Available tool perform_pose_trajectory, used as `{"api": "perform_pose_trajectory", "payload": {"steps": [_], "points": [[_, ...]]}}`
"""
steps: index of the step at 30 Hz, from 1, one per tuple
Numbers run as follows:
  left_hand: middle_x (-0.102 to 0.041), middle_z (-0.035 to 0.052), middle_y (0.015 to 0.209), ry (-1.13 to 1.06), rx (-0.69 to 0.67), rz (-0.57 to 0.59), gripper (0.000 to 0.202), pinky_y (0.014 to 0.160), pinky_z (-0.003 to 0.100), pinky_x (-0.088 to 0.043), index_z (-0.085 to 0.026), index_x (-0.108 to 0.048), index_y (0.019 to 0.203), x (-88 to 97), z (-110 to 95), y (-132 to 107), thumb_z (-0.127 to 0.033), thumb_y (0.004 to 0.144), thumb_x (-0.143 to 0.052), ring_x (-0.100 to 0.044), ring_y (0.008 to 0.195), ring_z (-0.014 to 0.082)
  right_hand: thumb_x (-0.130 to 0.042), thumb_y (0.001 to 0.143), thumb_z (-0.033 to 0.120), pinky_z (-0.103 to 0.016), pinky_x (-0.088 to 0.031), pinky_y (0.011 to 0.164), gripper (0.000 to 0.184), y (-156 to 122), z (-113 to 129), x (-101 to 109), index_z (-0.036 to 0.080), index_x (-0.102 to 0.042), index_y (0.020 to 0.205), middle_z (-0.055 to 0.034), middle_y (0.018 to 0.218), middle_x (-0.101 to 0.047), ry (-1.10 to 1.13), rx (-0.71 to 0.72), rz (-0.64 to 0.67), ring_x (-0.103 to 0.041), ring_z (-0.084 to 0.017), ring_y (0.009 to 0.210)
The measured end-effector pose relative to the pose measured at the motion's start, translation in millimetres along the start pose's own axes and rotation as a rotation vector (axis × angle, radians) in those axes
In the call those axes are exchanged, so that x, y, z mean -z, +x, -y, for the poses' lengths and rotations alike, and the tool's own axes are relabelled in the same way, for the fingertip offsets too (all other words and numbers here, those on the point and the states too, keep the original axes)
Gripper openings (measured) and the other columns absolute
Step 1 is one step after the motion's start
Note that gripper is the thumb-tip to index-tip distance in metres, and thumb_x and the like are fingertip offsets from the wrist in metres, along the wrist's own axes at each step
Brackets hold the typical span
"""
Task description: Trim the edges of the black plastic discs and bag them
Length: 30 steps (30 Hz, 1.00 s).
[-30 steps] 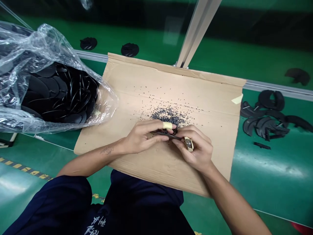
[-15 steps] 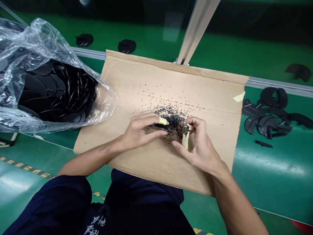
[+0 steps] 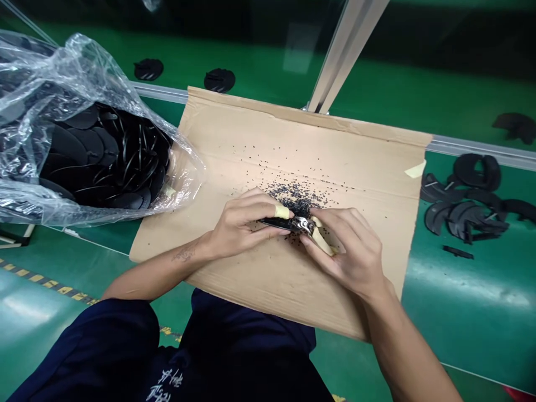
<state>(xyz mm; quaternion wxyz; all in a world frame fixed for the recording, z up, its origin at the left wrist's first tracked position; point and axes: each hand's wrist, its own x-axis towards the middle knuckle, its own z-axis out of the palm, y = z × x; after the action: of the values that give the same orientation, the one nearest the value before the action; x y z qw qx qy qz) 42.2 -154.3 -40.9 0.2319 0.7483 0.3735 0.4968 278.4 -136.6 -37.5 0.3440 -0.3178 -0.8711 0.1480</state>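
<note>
Between the thumb and fingers of my left hand (image 3: 247, 219) is a thin black plastic part (image 3: 276, 223), mostly covered by the fingers. Yellow tape wraps one of those fingertips. My right hand (image 3: 349, 243) grips a pair of nippers (image 3: 321, 240) with pale-wrapped handles. Their metal head points left and meets the right end of the black part. Just beyond my hands, a heap of tiny black clippings (image 3: 295, 195) lies on a sheet of cardboard (image 3: 251, 287).
To the left, a clear plastic bag (image 3: 176, 167) holds many flat black parts (image 3: 84, 142). Curved black pieces (image 3: 464, 209) are piled at the right on the green table (image 3: 469, 312). A metal post (image 3: 347, 56) rises behind the cardboard.
My right hand has turned the nippers from upright to pointing left, bringing their head against the black part. My left hand stays almost in place.
</note>
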Motion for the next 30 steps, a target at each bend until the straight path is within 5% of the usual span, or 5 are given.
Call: {"api": "perform_pose_trajectory", "payload": {"steps": [20,26,30], "points": [[-0.078,0.0039,0.083,-0.052,-0.057,0.025,0.017,0.072,0.028,-0.056,-0.018,-0.075,0.098,0.6,1.8,0.9,-0.031,0.087,-0.078,-0.070,0.076,0.0135,-0.073,0.091,0.023,-0.037,-0.057,0.069,0.036,-0.1,1.0,4.8,0.023,-0.066,0.126,-0.0081,0.097,-0.076,-0.073,0.060,0.043,-0.069,-0.023,0.078],[-0.075,0.0040,0.081,-0.027,0.061,0.010,0.024,0.068,0.025,-0.054,-0.016,-0.075,0.099,-2.9,-3.8,-0.7,-0.036,0.086,-0.079,-0.066,0.073,0.0126,-0.074,0.091,0.024,-0.031,-0.055,0.064,0.026,-0.9,2.1,0.0,0.021,-0.070,0.117,-0.0064,0.096,-0.075,0.199,-0.098,-0.026,-0.070,-0.018,0.078],[-0.073,0.0034,0.083,-0.030,0.057,0.010,0.023,0.068,0.023,-0.053,-0.016,-0.074,0.104,-6.3,-6.8,-1.2,-0.031,0.088,-0.077,-0.065,0.074,0.0113,-0.073,0.090,0.026,-0.032,-0.052,0.064,0.030,-1.2,-2.1,-1.7,0.021,-0.070,0.119,-0.0071,0.093,-0.074,0.097,-0.116,-0.062,-0.067,-0.019,0.076]]}}
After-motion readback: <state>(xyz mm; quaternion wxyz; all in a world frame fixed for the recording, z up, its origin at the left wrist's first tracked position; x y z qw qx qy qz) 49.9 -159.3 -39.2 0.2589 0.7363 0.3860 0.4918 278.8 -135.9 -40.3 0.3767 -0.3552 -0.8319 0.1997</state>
